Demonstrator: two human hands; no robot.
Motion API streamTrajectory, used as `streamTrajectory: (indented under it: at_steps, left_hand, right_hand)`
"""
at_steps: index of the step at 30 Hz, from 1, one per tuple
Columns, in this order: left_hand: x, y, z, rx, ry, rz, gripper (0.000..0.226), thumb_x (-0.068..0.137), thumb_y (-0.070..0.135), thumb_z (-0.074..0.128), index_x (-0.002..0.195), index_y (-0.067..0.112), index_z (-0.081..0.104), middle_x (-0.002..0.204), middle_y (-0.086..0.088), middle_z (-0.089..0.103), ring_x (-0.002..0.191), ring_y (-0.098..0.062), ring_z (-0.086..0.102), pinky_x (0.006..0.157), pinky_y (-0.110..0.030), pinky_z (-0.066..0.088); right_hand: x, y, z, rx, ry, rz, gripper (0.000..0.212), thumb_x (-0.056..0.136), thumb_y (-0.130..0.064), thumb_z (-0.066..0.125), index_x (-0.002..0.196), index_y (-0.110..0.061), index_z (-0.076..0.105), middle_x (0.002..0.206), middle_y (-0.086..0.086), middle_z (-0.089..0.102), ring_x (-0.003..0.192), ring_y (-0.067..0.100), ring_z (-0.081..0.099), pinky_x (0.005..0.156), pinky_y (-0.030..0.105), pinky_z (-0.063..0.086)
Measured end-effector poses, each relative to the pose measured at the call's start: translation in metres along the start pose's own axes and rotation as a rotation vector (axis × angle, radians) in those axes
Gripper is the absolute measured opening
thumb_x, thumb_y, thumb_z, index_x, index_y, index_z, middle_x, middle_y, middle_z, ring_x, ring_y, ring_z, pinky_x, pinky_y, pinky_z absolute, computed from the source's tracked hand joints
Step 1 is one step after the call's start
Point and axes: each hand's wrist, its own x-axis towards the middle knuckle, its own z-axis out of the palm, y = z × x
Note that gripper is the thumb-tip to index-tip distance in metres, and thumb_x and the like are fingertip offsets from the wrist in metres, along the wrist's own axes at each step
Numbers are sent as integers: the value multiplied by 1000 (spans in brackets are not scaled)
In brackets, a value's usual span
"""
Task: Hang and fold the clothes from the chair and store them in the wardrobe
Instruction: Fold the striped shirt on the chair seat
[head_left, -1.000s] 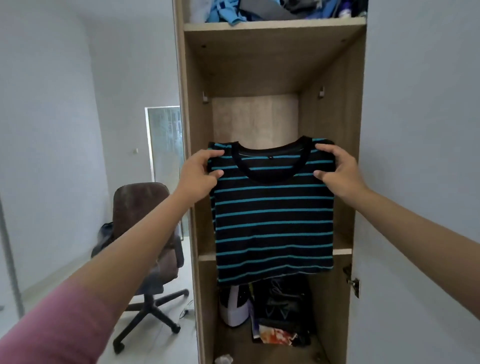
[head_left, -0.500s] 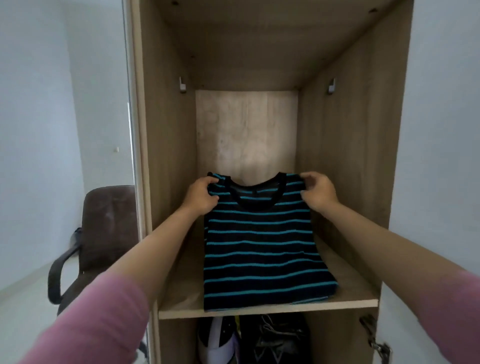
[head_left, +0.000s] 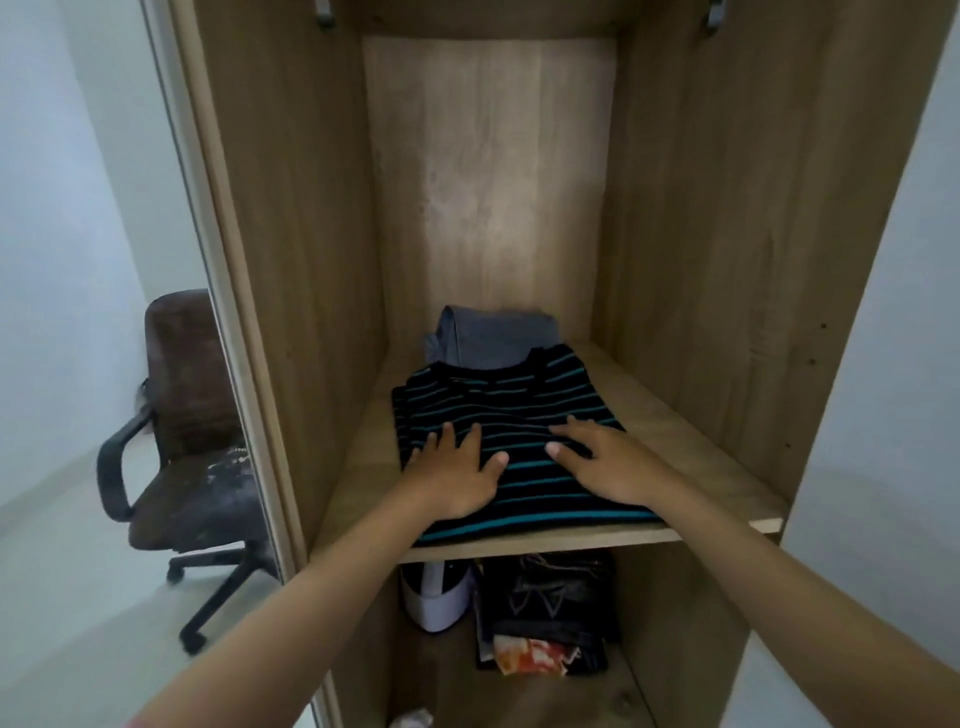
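A folded black T-shirt with teal stripes (head_left: 498, 405) lies flat on the wooden wardrobe shelf (head_left: 717, 467). My left hand (head_left: 452, 473) presses on its front left part with fingers spread. My right hand (head_left: 602, 462) presses flat on its front right part. A folded grey garment (head_left: 493, 332) lies behind the striped shirt, partly under its collar. The brown office chair (head_left: 182, 415) stands to the left of the wardrobe with nothing visible on its seat.
Below the shelf, the bottom compartment holds a white appliance (head_left: 436, 597), a dark bag (head_left: 545, 597) and a colourful packet (head_left: 530, 654). Two metal rail brackets (head_left: 322, 10) sit high on the side walls. The wardrobe's left side panel (head_left: 234, 312) stands between me and the chair.
I lowered the striped shirt from hanging in front of the wardrobe onto the shelf. Both hands let go of its shoulders and now press flat on top.
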Motion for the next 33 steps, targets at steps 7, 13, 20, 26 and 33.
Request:
streamTrajectory:
  at_steps: [7,13,20,26,33]
  left_hand:
    - [8,-11,0,83,-31,34,72,90,69,15,149,35,-8,159,-2,-12,147,-26,-4,118,-43,3]
    - [18,-11,-3,98,-26,29,72,90,69,17,150,36,-5,160,-2,-8,147,-25,-1,119,-42,5]
    - [5,-8,3,96,-15,-46,74,91,68,17,150,32,-10,159,-12,-9,147,-30,-4,118,-42,0]
    - [-12,-7,-2,9,96,-26,74,92,63,30,150,17,17,154,-15,24,139,-31,27,113,-38,27]
    - [-97,-6,5,-127,354,43,52,95,47,42,130,8,46,124,-12,57,108,-28,56,88,-37,50]
  right_hand:
    - [-13,-6,7,-189,33,98,63,92,-66,29,148,-38,25,160,-9,10,148,17,8,116,54,9]
    - [-1,-8,10,-195,66,125,65,91,-67,33,147,-36,29,160,-8,14,147,19,11,114,55,12]
    - [-5,0,12,-74,156,31,60,89,-63,44,140,-31,44,151,-7,37,139,17,34,113,47,28]
    - [-30,-7,9,239,524,-181,16,93,-28,58,91,-15,69,78,-7,67,67,7,59,58,25,42]
    - [-88,-28,20,206,560,-321,42,95,-20,56,134,-7,52,132,9,58,120,21,54,96,25,43]
